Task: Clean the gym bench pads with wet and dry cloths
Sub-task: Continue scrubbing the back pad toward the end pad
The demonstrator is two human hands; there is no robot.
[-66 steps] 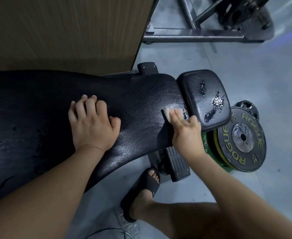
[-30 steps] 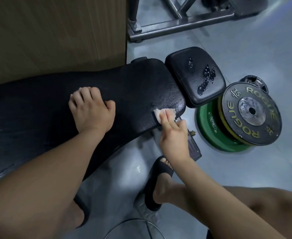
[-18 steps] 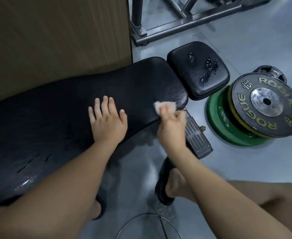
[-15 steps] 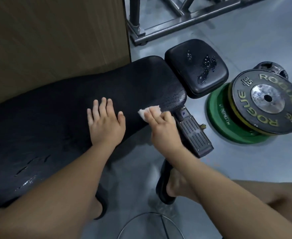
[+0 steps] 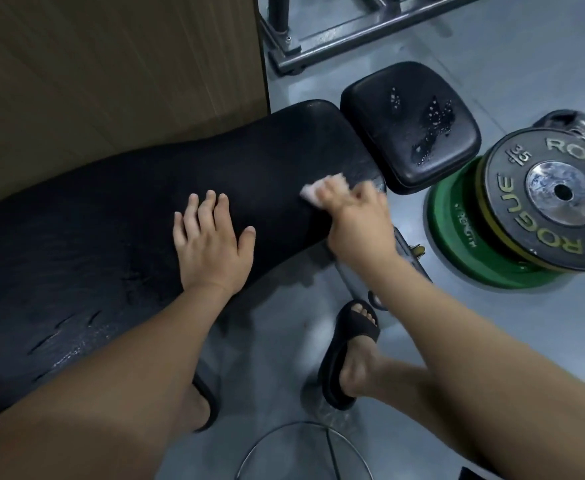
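While the left hand lies flat on the long bench pad at the centre of the frame, fingers straight, slightly spread and holding nothing, the right hand is blurred at the pad's right end. Its fingers cover a white cloth there; whether they pinch or only press it, I cannot tell. Upper right, the small pad carries wet drops

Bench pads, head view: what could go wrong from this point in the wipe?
Droplets sit on the small seat pad, while the cloth at the right hand is on the long pad, so they may be missed. The long pad's cover shows cracks near its left end; wiping there could snag the cloth or soak the padding.
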